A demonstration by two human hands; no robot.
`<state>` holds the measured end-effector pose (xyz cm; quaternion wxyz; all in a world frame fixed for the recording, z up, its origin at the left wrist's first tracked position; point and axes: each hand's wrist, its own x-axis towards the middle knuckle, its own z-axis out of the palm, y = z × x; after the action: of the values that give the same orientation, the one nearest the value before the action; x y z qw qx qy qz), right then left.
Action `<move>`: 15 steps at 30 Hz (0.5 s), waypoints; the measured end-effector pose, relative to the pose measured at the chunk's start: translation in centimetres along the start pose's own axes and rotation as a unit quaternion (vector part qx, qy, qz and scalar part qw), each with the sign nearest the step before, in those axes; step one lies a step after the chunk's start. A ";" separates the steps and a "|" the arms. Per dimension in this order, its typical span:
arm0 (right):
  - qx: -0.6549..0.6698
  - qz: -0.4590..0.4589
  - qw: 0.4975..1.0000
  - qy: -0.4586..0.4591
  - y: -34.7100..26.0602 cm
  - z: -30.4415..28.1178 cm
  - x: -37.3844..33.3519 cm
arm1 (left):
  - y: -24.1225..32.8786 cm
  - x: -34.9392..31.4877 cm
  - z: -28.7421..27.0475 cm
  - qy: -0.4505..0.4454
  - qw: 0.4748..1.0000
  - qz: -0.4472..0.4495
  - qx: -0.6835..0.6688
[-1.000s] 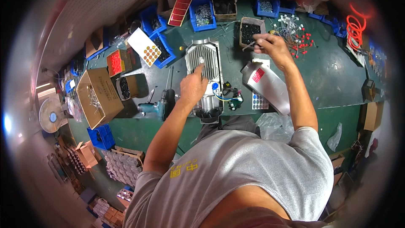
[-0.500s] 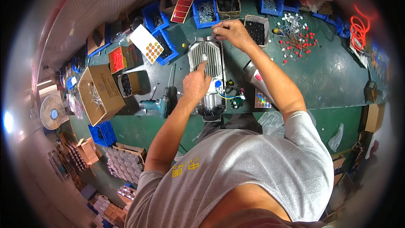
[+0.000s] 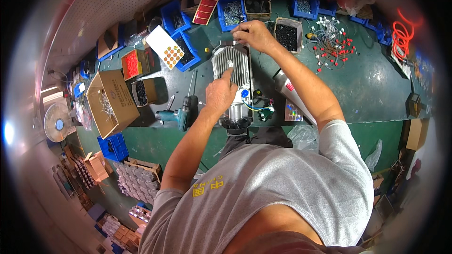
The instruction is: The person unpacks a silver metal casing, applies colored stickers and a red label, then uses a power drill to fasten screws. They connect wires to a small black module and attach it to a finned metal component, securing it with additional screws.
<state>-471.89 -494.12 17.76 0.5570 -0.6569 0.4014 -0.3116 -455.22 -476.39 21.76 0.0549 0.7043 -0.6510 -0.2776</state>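
Observation:
A silver metal housing with cooling fins [image 3: 238, 59] lies lengthwise before me on the green workbench, a round motor-like part [image 3: 237, 111] at its near end. My left hand [image 3: 220, 95] rests over the housing's left side. Its index finger stretches onto the fins, the other fingers are loosely curled, and it holds nothing that I can see. Across the far end reaches my right hand [image 3: 254, 36], its fingertips pinched together by the rim. What they grip is too small to make out. Wires with a blue plug [image 3: 244, 93] and a small circuit board [image 3: 266, 112] sit beside the motor.
Left of the housing lie a cordless drill [image 3: 178, 116] and a screwdriver [image 3: 192, 83]. Blue bins of screws [image 3: 232, 13] line the back. A silver cylinder [image 3: 293, 95] lies under my right forearm, with red-tipped wires [image 3: 332, 42] beyond. An open carton [image 3: 113, 103] stands left.
My right hand has shifted slightly left at the housing's far end, fingers still pinched. The left index finger stays on the fins. The whole view has moved a little.

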 end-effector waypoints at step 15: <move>-0.140 -0.186 0.970 -0.072 -1.5 1.0 0.6 | -0.4 -0.2 0.0 0.004 1.000 0.009 -0.013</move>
<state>-470.50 -494.11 18.99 0.4197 -0.8120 0.2705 -0.3024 -454.87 -476.17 21.63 0.0691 0.6989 -0.6533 -0.2828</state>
